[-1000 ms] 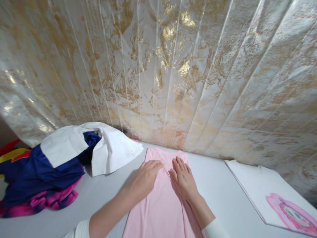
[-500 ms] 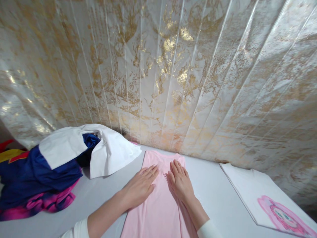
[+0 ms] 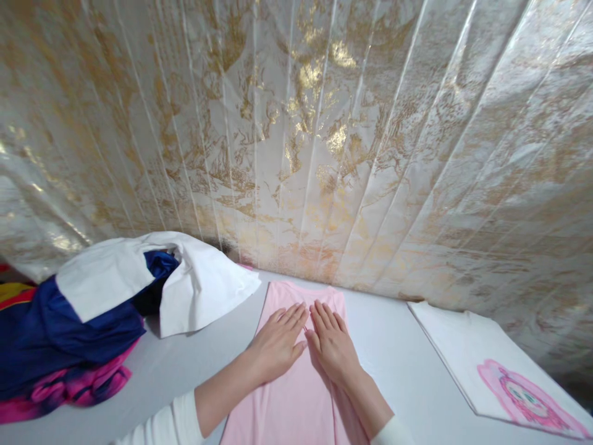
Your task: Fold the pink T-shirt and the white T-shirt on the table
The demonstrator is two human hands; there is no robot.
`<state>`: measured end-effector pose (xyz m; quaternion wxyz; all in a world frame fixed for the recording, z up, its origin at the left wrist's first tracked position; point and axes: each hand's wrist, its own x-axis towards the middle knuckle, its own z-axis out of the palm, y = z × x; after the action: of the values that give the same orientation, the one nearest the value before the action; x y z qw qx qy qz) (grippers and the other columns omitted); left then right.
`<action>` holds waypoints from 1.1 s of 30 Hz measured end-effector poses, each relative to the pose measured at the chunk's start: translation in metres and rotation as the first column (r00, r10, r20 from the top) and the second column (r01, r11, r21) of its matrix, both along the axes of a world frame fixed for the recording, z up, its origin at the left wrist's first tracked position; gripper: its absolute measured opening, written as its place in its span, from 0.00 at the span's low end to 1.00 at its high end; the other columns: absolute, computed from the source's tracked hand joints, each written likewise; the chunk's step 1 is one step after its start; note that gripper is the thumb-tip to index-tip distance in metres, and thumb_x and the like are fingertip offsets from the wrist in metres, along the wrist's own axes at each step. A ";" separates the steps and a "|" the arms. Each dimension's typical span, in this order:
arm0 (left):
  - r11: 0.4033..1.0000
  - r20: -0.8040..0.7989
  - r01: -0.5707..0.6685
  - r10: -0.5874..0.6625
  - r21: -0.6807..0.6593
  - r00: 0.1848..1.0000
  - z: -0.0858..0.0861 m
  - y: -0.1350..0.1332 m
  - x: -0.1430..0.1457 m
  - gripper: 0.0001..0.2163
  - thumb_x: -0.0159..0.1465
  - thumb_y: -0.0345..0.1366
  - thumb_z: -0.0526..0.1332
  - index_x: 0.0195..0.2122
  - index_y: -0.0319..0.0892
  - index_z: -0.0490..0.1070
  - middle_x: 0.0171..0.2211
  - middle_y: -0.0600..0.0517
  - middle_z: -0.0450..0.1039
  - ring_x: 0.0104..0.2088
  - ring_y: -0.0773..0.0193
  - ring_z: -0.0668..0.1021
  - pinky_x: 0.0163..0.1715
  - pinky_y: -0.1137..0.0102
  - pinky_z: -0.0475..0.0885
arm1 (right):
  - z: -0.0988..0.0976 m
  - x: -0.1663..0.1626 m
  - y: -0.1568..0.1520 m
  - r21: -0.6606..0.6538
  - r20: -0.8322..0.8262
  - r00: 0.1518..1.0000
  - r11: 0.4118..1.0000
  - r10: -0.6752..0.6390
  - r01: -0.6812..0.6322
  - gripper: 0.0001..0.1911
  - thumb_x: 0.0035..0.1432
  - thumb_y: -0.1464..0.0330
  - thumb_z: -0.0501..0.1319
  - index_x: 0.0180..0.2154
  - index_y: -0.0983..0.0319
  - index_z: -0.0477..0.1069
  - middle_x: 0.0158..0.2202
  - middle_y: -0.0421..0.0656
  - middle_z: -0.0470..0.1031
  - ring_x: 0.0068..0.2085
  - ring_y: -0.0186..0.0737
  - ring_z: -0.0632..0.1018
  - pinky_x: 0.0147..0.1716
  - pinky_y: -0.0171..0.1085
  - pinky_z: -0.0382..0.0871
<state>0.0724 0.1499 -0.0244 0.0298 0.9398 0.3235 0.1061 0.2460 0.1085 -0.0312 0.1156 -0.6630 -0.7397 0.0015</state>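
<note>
Across the back stands a silvery, gold-patterned, ridged wall covering (image 3: 370, 142). Before it, on the smooth white table (image 3: 393, 364), lies a long pale-pink cloth garment (image 3: 296, 411). Left hand (image 3: 278, 343) and right hand (image 3: 332, 346) lie flat, outstretched, on its upper part, side by side.

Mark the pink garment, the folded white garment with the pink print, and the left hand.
Pink garment (image 3: 299, 398): head view, flat cloth below the hands.
Folded white garment (image 3: 475, 349): head view, plain cloth above the print.
Left hand (image 3: 278, 347): head view, back of the hand.
</note>
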 end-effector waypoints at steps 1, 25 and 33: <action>1.000 0.004 0.005 -0.005 0.009 1.000 0.000 0.000 -0.001 0.27 0.70 0.41 0.48 0.67 0.37 0.49 0.68 0.44 0.47 0.67 0.57 0.52 0.64 0.58 0.50 | 0.002 -0.001 -0.001 -0.017 0.004 1.000 1.000 -0.020 0.020 0.28 0.68 0.60 0.45 0.65 0.64 0.54 0.68 0.45 0.49 0.68 0.47 0.52 0.64 0.51 0.46; 0.983 0.044 0.095 -0.090 -0.157 0.995 0.019 -0.020 0.030 0.24 0.71 0.43 0.45 0.67 0.39 0.52 0.68 0.46 0.46 0.67 0.58 0.52 0.64 0.59 0.49 | 0.002 0.057 0.041 0.199 -0.542 0.840 0.974 0.020 0.105 0.18 0.60 0.61 0.51 0.45 0.58 0.75 0.47 0.47 0.79 0.47 0.43 0.79 0.48 0.38 0.69; 0.981 0.170 0.148 -0.127 -0.122 0.977 -0.006 -0.032 0.036 0.25 0.73 0.44 0.43 0.68 0.42 0.46 0.69 0.49 0.42 0.68 0.60 0.48 0.65 0.59 0.46 | 0.012 0.097 0.074 0.245 -0.410 0.911 0.968 0.046 0.061 0.18 0.55 0.71 0.53 0.44 0.61 0.77 0.44 0.50 0.79 0.48 0.49 0.75 0.50 0.45 0.66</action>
<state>0.1087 0.1180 -0.0301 0.1264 0.9441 0.2605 0.1577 0.3425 0.1829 -0.0191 0.3522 -0.6305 -0.6901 0.0469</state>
